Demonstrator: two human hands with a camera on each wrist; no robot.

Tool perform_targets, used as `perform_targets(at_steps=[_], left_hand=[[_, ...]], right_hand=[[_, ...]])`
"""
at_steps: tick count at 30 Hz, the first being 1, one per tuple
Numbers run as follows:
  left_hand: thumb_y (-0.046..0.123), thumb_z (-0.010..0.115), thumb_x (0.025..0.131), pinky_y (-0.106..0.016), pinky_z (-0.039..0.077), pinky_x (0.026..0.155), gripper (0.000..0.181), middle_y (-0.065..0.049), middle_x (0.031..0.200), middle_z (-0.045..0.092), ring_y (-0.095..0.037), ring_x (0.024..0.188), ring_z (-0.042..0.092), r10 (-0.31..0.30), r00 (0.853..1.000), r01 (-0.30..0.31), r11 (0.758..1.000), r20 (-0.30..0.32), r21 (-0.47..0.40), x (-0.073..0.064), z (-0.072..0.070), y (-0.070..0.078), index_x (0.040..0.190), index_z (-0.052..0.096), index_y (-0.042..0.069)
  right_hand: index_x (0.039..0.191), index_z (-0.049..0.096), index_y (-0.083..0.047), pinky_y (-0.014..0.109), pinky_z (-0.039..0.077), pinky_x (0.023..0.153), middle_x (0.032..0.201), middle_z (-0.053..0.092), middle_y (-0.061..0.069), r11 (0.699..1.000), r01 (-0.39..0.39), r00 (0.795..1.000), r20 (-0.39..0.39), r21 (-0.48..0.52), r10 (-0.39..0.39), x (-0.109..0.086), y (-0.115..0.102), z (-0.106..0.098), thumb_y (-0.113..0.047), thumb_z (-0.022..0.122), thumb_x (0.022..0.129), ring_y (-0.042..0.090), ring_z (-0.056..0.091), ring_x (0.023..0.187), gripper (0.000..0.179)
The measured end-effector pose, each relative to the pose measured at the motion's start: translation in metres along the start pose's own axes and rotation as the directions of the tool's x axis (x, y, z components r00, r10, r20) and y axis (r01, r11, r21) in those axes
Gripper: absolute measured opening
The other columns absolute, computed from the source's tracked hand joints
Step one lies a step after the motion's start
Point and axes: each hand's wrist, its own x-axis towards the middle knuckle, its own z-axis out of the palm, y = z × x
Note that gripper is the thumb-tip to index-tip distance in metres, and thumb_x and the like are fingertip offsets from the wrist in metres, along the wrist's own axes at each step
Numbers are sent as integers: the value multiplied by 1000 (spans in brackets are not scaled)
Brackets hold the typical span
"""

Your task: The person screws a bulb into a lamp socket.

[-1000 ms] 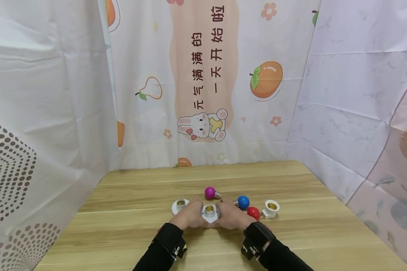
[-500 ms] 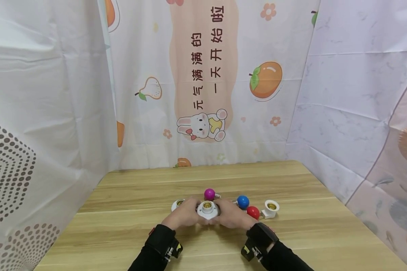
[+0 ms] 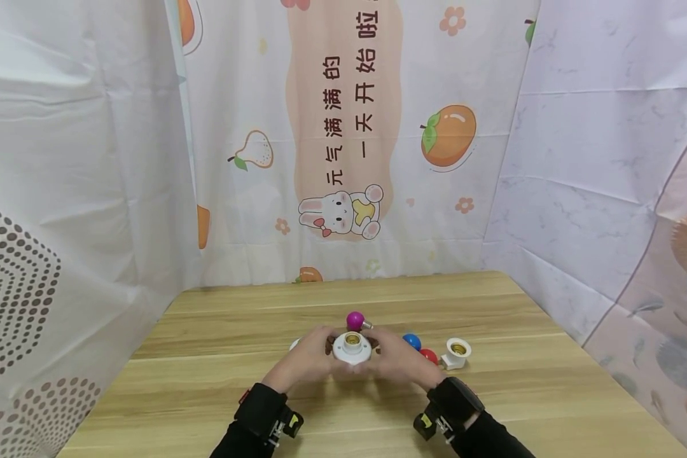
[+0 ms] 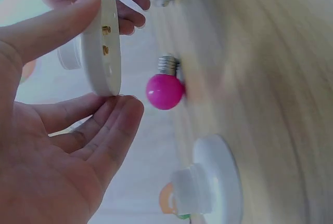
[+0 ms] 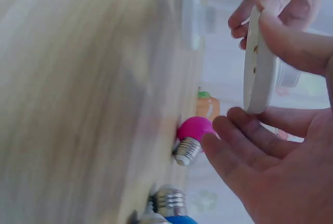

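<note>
A round white lamp holder [image 3: 352, 348] with a brass-coloured socket is held up off the table between both hands. My left hand [image 3: 309, 359] pinches its left rim, and my right hand [image 3: 399, 357] pinches its right rim, thumbs near each other. In the left wrist view the lamp holder's hollow underside [image 4: 110, 47] shows two brass screws. A magenta bulb [image 3: 355, 320] lies on the table just beyond the hands. Another round lamp holder [image 4: 216, 180] stands to the left, mostly hidden behind my left hand in the head view.
Right of my right hand lie a blue bulb [image 3: 412, 341] and a red bulb [image 3: 429, 356], partly covered by it. Farther right is an angled white lamp holder [image 3: 457, 353]. Printed curtains [image 3: 252, 210] enclose the wooden table [image 3: 206, 381] at the back and sides.
Both hands have raised the lamp holder from near the tabletop, and it now shows slightly farther up in the head view. My wrists have moved a little apart.
</note>
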Motion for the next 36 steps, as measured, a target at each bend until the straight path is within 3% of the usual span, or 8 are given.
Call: perform_targets(at_steps=[7, 16, 20, 24, 28, 36], left_hand=[[34, 86, 81, -37, 49, 86, 56, 4, 112, 62, -15, 98, 58, 61, 997, -63, 997, -52, -41, -5, -6, 8, 127, 65, 11], [39, 84, 83, -49, 51, 95, 65, -3, 117, 57, -18, 104, 58, 85, 990, -96, 991, -113, -93, -12, -9, 14, 132, 60, 4], [40, 85, 83, -46, 51, 97, 65, -1, 118, 58, -17, 104, 59, 107, 985, -122, 987, -135, -108, -14, -10, 17, 132, 60, 6], [39, 84, 83, -38, 52, 96, 61, 0, 118, 58, -15, 103, 59, 131, 978, -151, 982, -160, -117, -14, -10, 18, 131, 61, 9], [38, 84, 84, -38, 51, 96, 58, 0, 120, 58, -16, 105, 59, 133, 975, -162, 974, -180, -158, -14, -9, 18, 131, 62, 11], [40, 83, 84, -45, 47, 102, 66, -1, 126, 59, -20, 116, 58, 109, 982, -141, 968, -157, -210, -11, -6, 18, 138, 58, 13]], right_hand=[[140, 58, -8, 55, 47, 98, 121, 65, 3, 999, 28, 998, -56, 32, -27, -7, -6, -11, -44, 85, 81, 25, 59, 114, 74], [143, 55, -8, 54, 47, 100, 130, 60, 6, 991, 80, 994, -81, 111, -71, -15, -15, -19, -33, 83, 85, 27, 56, 116, 69], [144, 56, -12, 52, 47, 101, 130, 61, 3, 988, 93, 994, -77, 122, -84, -17, -18, -22, -34, 82, 86, 26, 57, 115, 67], [140, 58, -8, 53, 47, 101, 126, 62, 4, 986, 91, 992, -98, 141, -78, -19, -20, -25, -34, 83, 86, 23, 58, 113, 65], [138, 58, -6, 54, 47, 101, 124, 62, 6, 980, 95, 990, -123, 176, -74, -20, -20, -27, -31, 83, 86, 23, 59, 112, 63], [138, 59, -7, 42, 50, 97, 128, 62, 8, 967, 92, 991, -112, 239, -66, -20, -19, -27, -28, 80, 89, 24, 59, 113, 57]])
